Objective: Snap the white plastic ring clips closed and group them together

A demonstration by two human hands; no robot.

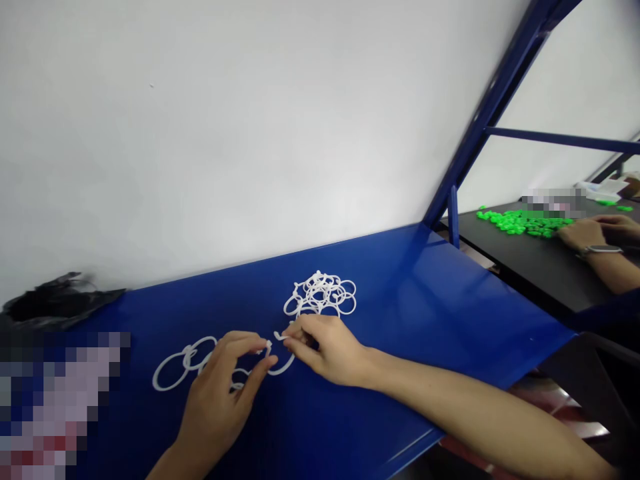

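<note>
My left hand (220, 380) pinches one end of a white plastic ring (284, 369) between thumb and fingertips. The other end of this split ring is pinched in my right hand (327, 350). A small gap parts the two ends, and the ring's lower curve shows between my hands. Several white rings, looped through each other, lie to the left as a chain (167, 388), partly hidden behind my left hand. Whether the held ring is linked to them I cannot tell. Just beyond my right hand lies a pile of similar white rings (320, 293).
The blue table (390, 293) meets a white wall at the back. A black plastic bag (60, 300) sits at its left end. To the right stands a blue metal frame (480, 127). Behind it, another person's hands (587, 237) are at green pieces (520, 222) on a black table.
</note>
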